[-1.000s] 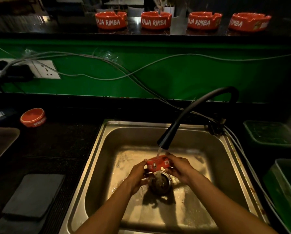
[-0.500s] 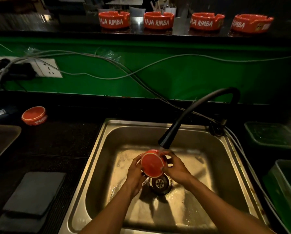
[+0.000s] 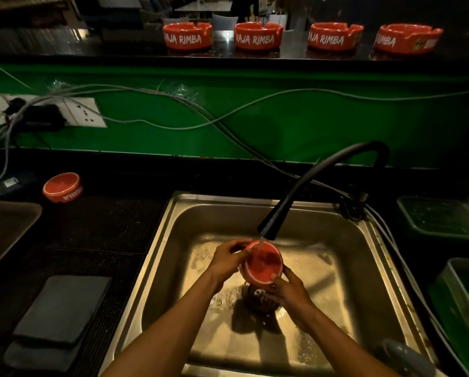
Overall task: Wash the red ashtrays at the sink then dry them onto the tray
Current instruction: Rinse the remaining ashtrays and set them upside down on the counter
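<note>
Both hands are clamped on one red ashtray over the middle of the steel sink: the left hand curls its fingers round the ashtray's upper left rim, and the right hand grips the lower right edge, thumb on the rim. The ashtray is tilted so that one flat round face looks up toward the camera, and a thin stream of water from the black curved tap falls straight onto that face. The drain lies just below the ashtray, partly hidden by the right hand, and the wet sink floor glistens around it. On the dark worktop left of the sink, another red ashtray sits upside down near the back edge, well apart from the sink. The corner of a brown tray shows at the far left, and folded grey cloths lie in front of it, beside the sink's left wall. Up on the raised ledge behind the green wall panel, four more red ashtrays stand upright in a row, lettered RAJA RIMBA in white. Grey cables drape across the green panel from a wall socket at the left. Green bins stand to the right of the sink.
</note>
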